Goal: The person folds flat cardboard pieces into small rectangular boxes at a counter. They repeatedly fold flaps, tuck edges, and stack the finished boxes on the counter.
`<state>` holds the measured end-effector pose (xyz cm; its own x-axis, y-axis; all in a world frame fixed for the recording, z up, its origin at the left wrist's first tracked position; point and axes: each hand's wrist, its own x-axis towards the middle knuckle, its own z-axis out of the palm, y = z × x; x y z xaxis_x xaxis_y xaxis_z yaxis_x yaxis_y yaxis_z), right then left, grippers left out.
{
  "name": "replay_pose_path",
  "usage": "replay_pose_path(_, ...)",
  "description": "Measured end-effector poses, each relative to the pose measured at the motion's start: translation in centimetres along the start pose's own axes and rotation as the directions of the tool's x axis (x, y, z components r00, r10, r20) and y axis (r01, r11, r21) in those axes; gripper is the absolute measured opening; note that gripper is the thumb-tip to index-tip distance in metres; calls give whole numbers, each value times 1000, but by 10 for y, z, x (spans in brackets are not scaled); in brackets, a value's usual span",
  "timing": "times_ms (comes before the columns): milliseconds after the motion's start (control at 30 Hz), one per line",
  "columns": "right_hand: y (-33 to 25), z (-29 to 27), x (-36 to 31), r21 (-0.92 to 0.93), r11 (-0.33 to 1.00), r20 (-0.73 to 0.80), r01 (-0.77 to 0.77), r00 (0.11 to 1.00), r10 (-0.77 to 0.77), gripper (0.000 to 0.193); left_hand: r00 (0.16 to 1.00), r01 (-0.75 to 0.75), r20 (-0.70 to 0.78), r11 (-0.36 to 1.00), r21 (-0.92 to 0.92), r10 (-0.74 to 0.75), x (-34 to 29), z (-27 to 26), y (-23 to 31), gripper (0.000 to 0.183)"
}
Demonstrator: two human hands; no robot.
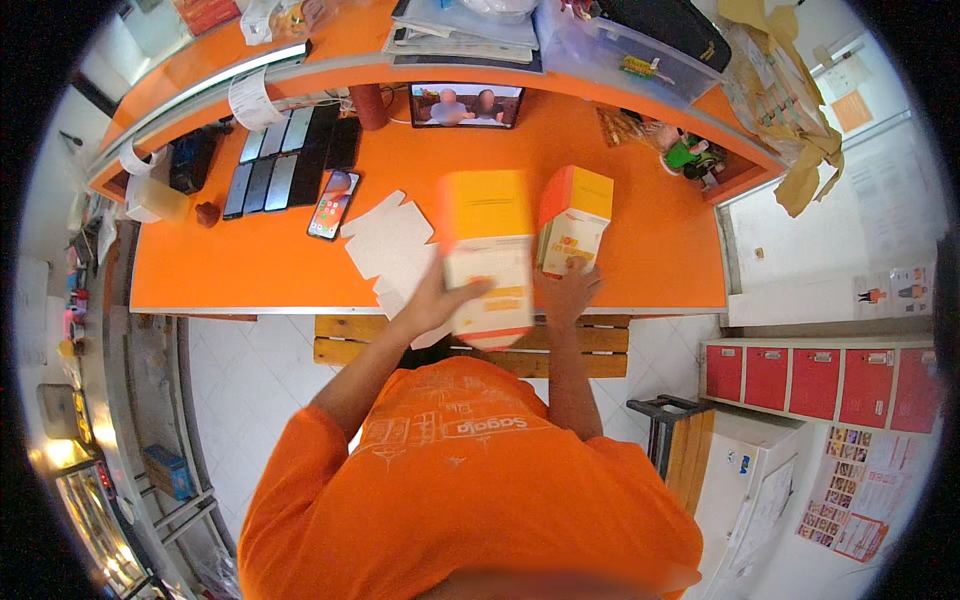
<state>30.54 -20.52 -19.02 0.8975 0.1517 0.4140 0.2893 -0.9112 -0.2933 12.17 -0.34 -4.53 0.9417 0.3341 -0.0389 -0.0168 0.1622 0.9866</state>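
Note:
My left hand (437, 302) grips a flat food carton (488, 255) by its left side, thumb on top. The carton is yellow at the far end and cream with orange edges nearer me, smeared by motion. To its right lies a stack of similar flat cartons (577, 212), yellow, orange and cream. My right hand (568, 292) is closed on the near end of this stack; its fingertips are partly hidden. Left of the held carton, white unfolded carton blanks (392, 245) lie face down on the orange table (250, 265), some overhanging the front edge.
A lit phone (333, 204) lies beside several dark phones (283, 165) at the left. A small screen (467, 105) stands at the back, beside a dark red cylinder (368, 105). A raised shelf (590, 80) runs along the back. Below the front edge is a wooden bench (345, 345).

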Motion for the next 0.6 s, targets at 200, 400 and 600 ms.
replay_pose_path(200,-1,3,-22,154,988,-39,-16,999,22,78,998,47,38,988,146,-53,119,113,-35,70)
replay_pose_path(400,4,-5,-38,517,856,-11,-14,1000,24,75,970,241,26,967,78,-244,144,114,-93,53)
replay_pose_path(600,55,-19,-40,568,803,83,179,959,-272,47,981,184,11,950,251,-193,155,107,-99,49)
